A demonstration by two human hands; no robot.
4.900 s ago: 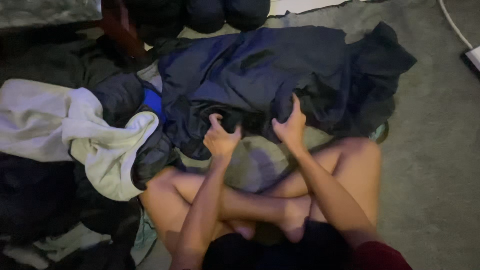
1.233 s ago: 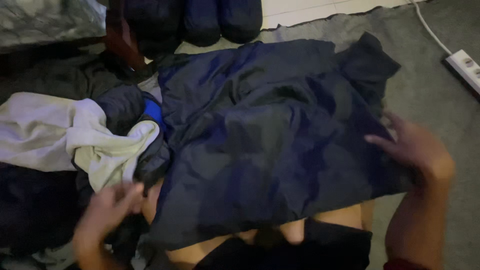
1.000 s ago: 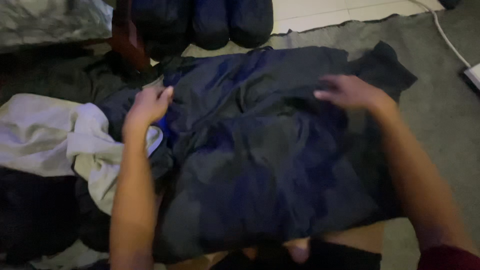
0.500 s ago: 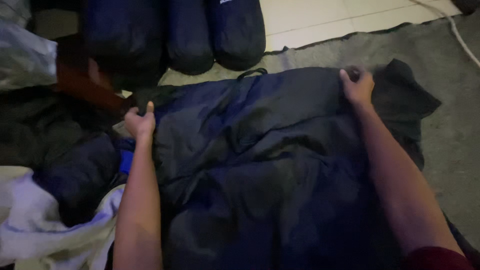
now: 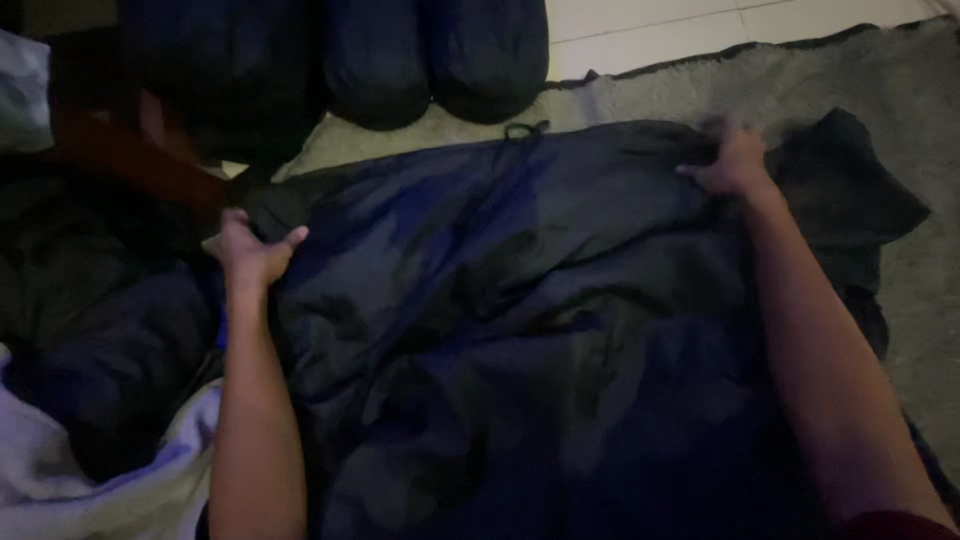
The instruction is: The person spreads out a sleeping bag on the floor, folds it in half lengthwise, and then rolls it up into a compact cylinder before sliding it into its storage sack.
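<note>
Hands first. Left hand (image 5: 252, 252) sits at the left edge of the dark blue jacket (image 5: 520, 330), fingers curled and thumb raised, pinching a fold of the cloth at that edge — closed on the fabric. Right hand (image 5: 733, 163) lies at the jacket's far right corner, fingers bent down into the cloth and gripping it; the forearm runs back toward the lower right of the view, with a dark red sleeve (image 5: 890, 525) just showing at the bottom edge.

Jacket: spread flat and wide between the two hands, creased across the middle, covering most of the view. A small loop (image 5: 525, 129) shows at its far edge, at the centre.

Right of the right hand, a black garment (image 5: 850, 185) lies partly under the jacket and touching it, on a grey rug (image 5: 800, 75). Beyond the rug — pale floor tiles (image 5: 690, 25).

Along the far side, three dark rolled bundles (image 5: 420, 55) stand side by side, near the jacket's far edge but apart from it. A reddish-brown wooden piece (image 5: 130, 165) slants just beyond the left hand; what it belongs to cannot be told.

Left of the left arm lies a heap of dark clothes (image 5: 100, 340), with a white cloth (image 5: 90, 490) at the lower left corner touching the arm's side.
</note>
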